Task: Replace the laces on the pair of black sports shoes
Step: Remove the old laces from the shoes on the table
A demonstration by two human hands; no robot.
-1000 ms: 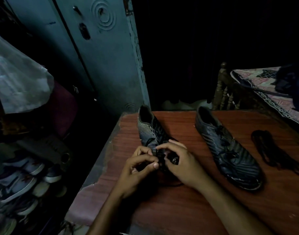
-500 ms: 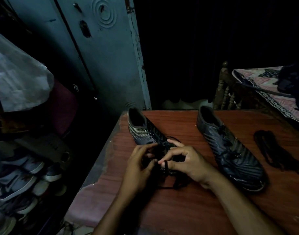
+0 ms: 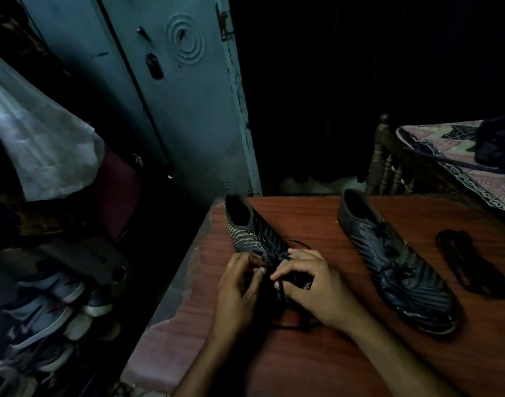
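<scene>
far left, off the worktop (image 3: 317,353): pale cloth (image 3: 39,144) hanging, other shoes (image 3: 45,305) stacked below, a blue-grey door (image 3: 174,110) behind.

left shoe (image 3: 251,233) lies at the worktop's left edge, heel away from the person. both hands work over its lace area. left hand (image 3: 237,293): fingers curled in a narrow grip at the eyelets; cannot tell whether a lace is held, too dark. right hand (image 3: 308,285): narrow grip, thumb and forefinger pinching a black lace (image 3: 279,285) that trails toward the near edge.

right shoe (image 3: 394,262) sits apart to the right, still laced, untouched. further right, a loose bundle of black laces (image 3: 468,265) lies on the worktop. bed (image 3: 460,156) beyond.

judgement: step in hand is pulling the lace through the left shoe's eyelets; early in the task. to do well: steady the shoe with the left hand, draw one crossing at a time, keep the slack from knotting. low light makes eyelets hard to find; work by feel.
</scene>
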